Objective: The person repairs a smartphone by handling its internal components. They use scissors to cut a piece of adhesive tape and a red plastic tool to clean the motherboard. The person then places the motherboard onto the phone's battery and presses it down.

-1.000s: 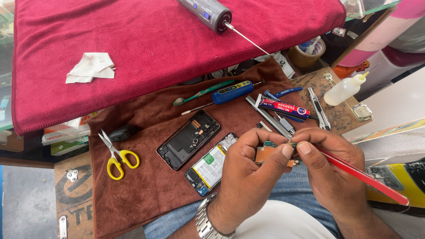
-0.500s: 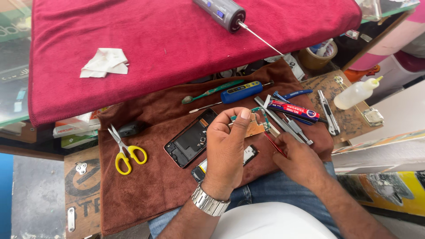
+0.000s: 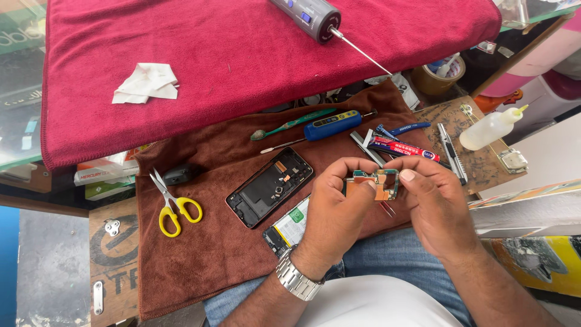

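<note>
- The left hand (image 3: 339, 209) and right hand (image 3: 433, 203) meet above the lap, both pinching one small circuit board (image 3: 376, 181) between fingertips and thumbs.
- The board sits upright between them, over the brown towel (image 3: 200, 260).
- Just left of the hands lies an opened phone frame (image 3: 269, 195), with a phone battery part (image 3: 289, 227) partly under the left wrist.
- Yellow scissors (image 3: 172, 209) lie further left.
- A blue screwdriver (image 3: 333, 125) and green toothbrush (image 3: 290, 124) lie beyond.
</note>
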